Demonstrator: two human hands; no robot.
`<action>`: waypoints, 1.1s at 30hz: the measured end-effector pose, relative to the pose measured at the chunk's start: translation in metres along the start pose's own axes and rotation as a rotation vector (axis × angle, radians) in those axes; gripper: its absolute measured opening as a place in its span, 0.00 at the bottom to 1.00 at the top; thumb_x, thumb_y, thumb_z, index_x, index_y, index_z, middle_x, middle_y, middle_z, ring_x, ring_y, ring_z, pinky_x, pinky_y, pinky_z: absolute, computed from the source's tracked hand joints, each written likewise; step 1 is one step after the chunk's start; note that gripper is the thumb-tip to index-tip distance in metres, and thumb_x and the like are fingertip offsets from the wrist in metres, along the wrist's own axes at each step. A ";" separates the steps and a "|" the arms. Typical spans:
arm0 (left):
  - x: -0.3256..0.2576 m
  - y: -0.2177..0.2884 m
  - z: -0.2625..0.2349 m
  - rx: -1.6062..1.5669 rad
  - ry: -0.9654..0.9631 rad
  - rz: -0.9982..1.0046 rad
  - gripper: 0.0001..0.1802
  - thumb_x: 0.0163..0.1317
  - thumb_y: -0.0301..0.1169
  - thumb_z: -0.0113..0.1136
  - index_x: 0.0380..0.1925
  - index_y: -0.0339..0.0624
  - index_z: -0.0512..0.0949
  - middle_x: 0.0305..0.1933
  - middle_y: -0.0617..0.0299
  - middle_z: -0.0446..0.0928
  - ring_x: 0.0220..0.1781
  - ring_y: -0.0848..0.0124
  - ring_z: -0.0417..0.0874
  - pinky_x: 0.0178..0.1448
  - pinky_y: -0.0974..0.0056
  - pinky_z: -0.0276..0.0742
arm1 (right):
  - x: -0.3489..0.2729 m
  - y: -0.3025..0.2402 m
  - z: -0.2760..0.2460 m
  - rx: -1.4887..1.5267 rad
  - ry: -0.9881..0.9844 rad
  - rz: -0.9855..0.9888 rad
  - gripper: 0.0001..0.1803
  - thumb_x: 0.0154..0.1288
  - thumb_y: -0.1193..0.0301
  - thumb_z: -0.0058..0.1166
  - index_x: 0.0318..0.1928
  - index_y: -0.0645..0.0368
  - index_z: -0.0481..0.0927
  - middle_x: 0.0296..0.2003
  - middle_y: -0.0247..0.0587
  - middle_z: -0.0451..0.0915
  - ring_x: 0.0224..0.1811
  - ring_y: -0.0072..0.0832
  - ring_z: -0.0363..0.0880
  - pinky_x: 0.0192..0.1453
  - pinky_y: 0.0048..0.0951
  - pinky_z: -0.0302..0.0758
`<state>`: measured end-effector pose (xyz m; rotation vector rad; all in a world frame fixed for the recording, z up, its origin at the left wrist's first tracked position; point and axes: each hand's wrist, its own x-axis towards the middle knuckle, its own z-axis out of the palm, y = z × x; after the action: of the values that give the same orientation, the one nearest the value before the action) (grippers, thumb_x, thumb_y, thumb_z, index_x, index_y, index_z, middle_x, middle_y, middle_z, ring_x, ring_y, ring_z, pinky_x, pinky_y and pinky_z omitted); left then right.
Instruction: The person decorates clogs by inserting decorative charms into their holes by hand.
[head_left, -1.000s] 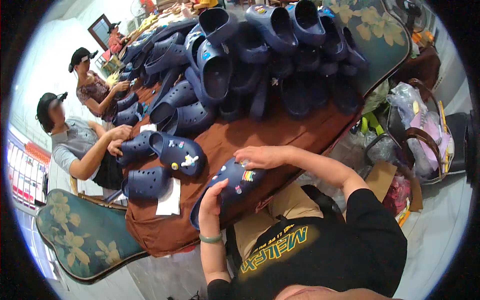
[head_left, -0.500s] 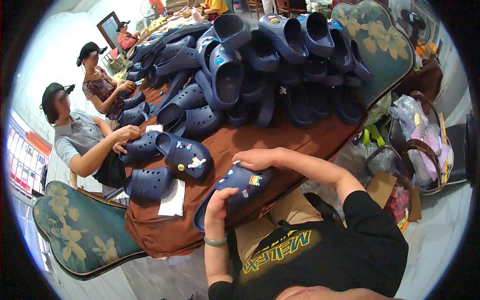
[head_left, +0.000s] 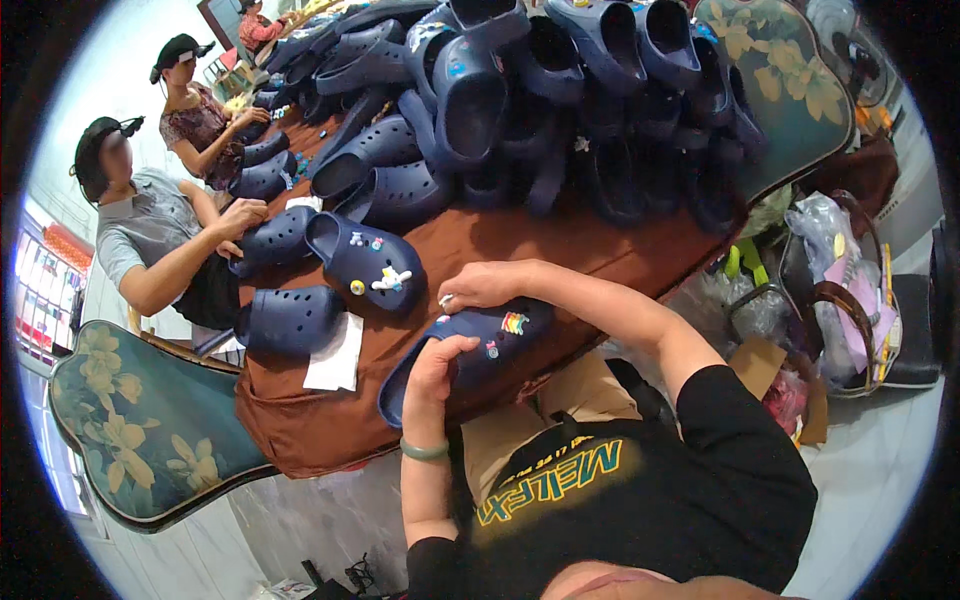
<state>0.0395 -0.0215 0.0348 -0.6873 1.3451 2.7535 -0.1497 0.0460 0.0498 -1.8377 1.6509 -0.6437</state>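
Note:
A navy clog [head_left: 490, 345] lies at the table's near edge in front of me, its top carrying a rainbow charm and a small round charm. My left hand [head_left: 436, 375], a green bangle on its wrist, is closed around the clog's side with the thumb on top. My right hand [head_left: 485, 287] is over the clog's far side, fingertips pinched near its upper surface. Something small and pale shows at those fingertips, too small to name. Beyond the hands stands a decorated navy clog [head_left: 375, 262] with a white figure charm. Beside it is a plain navy clog [head_left: 290, 320].
A brown cloth [head_left: 560, 245] covers the table. A large heap of navy clogs [head_left: 470, 105] fills its far part. White paper [head_left: 335, 360] lies under the plain clog. Two co-workers [head_left: 160, 235] sit along the left. Bags [head_left: 840, 290] stand on the right.
The whole view has shifted a little. My right hand has moved left along the clog, closer to my left hand. The left hand keeps its hold.

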 end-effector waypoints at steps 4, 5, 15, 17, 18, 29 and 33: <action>0.002 -0.004 -0.013 0.100 0.029 0.065 0.13 0.50 0.25 0.61 0.38 0.37 0.80 0.34 0.64 0.81 0.36 0.75 0.82 0.42 0.70 0.76 | 0.006 -0.004 0.008 -0.073 0.055 0.014 0.15 0.68 0.62 0.46 0.45 0.61 0.75 0.38 0.58 0.80 0.41 0.53 0.78 0.44 0.46 0.73; -0.004 0.006 0.009 0.025 -0.029 0.098 0.13 0.49 0.26 0.61 0.37 0.36 0.80 0.36 0.63 0.81 0.39 0.75 0.82 0.44 0.70 0.76 | 0.006 0.002 0.011 -0.047 0.095 -0.004 0.14 0.68 0.63 0.46 0.44 0.61 0.75 0.37 0.61 0.79 0.40 0.55 0.78 0.43 0.47 0.73; 0.001 0.003 0.002 0.001 -0.085 0.067 0.13 0.51 0.24 0.59 0.38 0.36 0.79 0.38 0.61 0.81 0.41 0.73 0.81 0.48 0.68 0.76 | 0.022 0.002 0.017 -0.156 0.170 0.298 0.14 0.64 0.68 0.46 0.43 0.66 0.75 0.38 0.62 0.80 0.44 0.54 0.79 0.47 0.48 0.74; -0.002 0.003 0.001 -0.003 -0.092 0.049 0.18 0.50 0.23 0.59 0.44 0.35 0.76 0.41 0.59 0.80 0.41 0.69 0.82 0.49 0.65 0.78 | 0.032 0.008 0.020 -0.190 0.096 0.243 0.14 0.68 0.65 0.43 0.40 0.65 0.74 0.37 0.61 0.79 0.42 0.56 0.78 0.45 0.47 0.73; 0.004 -0.002 -0.007 0.039 -0.083 0.066 0.18 0.50 0.23 0.59 0.44 0.35 0.76 0.42 0.58 0.80 0.42 0.69 0.82 0.50 0.64 0.78 | 0.031 0.010 0.019 -0.114 0.105 0.173 0.15 0.68 0.65 0.43 0.42 0.65 0.74 0.38 0.61 0.79 0.43 0.55 0.77 0.47 0.46 0.73; -0.005 0.003 0.006 -0.013 -0.075 0.102 0.19 0.51 0.24 0.59 0.45 0.33 0.77 0.43 0.59 0.81 0.43 0.69 0.81 0.53 0.64 0.75 | 0.011 0.047 -0.010 -0.186 0.128 0.340 0.16 0.58 0.66 0.57 0.45 0.60 0.79 0.40 0.51 0.81 0.46 0.45 0.79 0.50 0.38 0.74; 0.001 0.001 -0.002 0.063 -0.042 0.113 0.16 0.53 0.28 0.60 0.42 0.34 0.79 0.35 0.64 0.81 0.30 0.79 0.78 0.34 0.75 0.70 | -0.008 0.052 -0.021 -0.136 0.110 0.368 0.21 0.55 0.60 0.62 0.46 0.59 0.81 0.43 0.51 0.80 0.49 0.43 0.78 0.54 0.36 0.72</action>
<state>0.0388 -0.0234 0.0336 -0.5644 1.5003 2.7792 -0.2019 0.0489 0.0288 -1.5477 2.0827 -0.4880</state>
